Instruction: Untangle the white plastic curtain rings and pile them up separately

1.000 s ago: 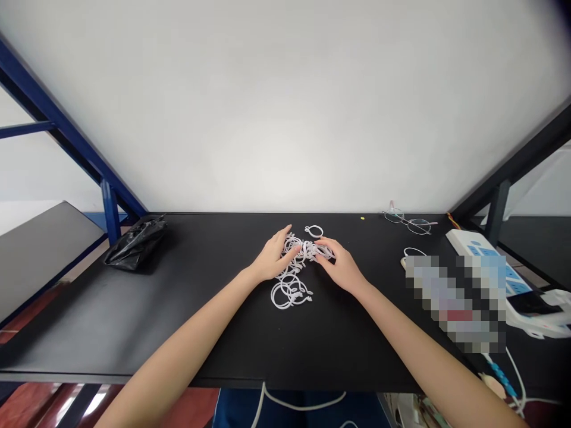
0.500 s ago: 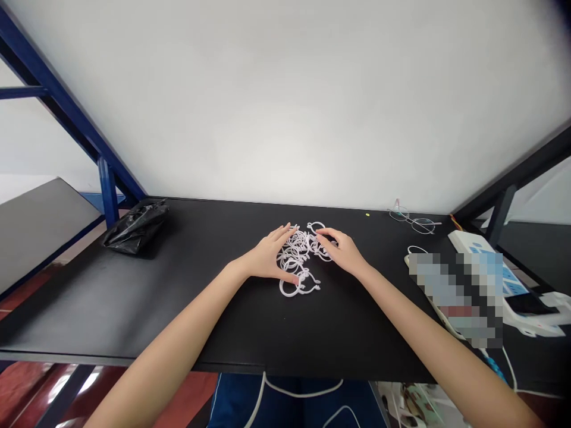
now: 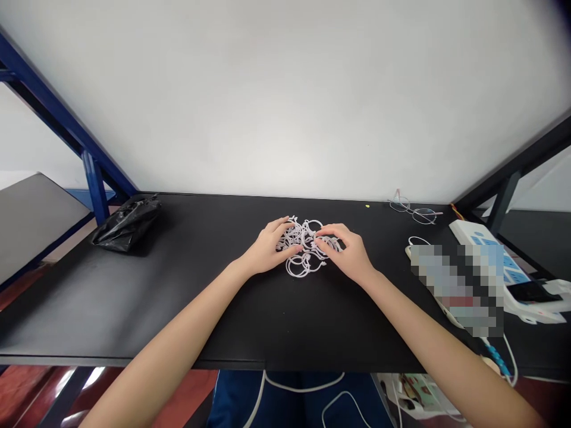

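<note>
White, thin open rings with small knobbed ends, apparently plastic [image 3: 307, 242], lie in a tangled heap at the middle of a flat black tabletop [image 3: 200, 291]; the rings overlap, and their number cannot be told; at the heap's near side a few spread out more loosely, and at its far side one ring's curve stands clear of the tangle.

Left hand [image 3: 267, 248] of the person is at the heap's left flank, palm inward; its thumb stands well apart from the forefinger, the other fingers lie close together and slightly bent, and rings fill the space between thumb and fingers; right hand [image 3: 350, 252] is at the right flank, fingers curved, forefinger and thumb tips near each other but apart, with rings beneath and between them; whether either hand pinches a single ring cannot be told.

A crumpled, glossy black plastic bag [image 3: 127, 224] rests at the far left of the tabletop; thin wire-framed eyeglasses [image 3: 423, 215] lie at the far right, with a tiny yellow speck [image 3: 367, 206] to their left; nearer the person, at right, are a flat, pale-edged device [image 3: 452, 318], mostly hidden by pixelation, and a long white power strip with blue socket panels [image 3: 515, 277]; a plain pale wall [image 3: 276, 101] stands behind, with a blue metal frame [image 3: 56, 113] at left.
</note>
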Action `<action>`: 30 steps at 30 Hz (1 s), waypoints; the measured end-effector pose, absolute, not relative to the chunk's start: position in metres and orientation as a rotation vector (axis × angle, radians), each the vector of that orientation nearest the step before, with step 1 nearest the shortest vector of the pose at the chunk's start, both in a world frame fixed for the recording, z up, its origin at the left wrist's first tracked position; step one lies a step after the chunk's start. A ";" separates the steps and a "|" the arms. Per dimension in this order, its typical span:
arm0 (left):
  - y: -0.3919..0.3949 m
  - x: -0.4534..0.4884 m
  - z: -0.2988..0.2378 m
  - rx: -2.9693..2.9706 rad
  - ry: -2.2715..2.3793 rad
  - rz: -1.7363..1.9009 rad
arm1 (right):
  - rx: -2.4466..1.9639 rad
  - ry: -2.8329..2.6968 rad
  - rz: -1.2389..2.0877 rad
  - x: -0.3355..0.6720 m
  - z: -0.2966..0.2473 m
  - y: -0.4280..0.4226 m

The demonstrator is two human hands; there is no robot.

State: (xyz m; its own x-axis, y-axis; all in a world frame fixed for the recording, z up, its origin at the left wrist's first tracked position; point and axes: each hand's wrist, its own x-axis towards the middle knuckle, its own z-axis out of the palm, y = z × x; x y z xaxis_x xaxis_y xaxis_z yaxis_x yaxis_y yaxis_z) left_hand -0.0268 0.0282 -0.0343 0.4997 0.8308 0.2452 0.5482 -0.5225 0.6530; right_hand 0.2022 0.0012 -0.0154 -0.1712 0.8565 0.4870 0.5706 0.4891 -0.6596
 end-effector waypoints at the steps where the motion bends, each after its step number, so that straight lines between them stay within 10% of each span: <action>1: 0.028 -0.026 -0.034 2.247 1.124 0.771 | -1.139 -1.934 0.381 0.199 -0.014 -0.002; 30: 0.020 -0.015 -0.033 2.632 1.011 0.905 | -0.933 -2.143 0.254 0.185 -0.029 -0.002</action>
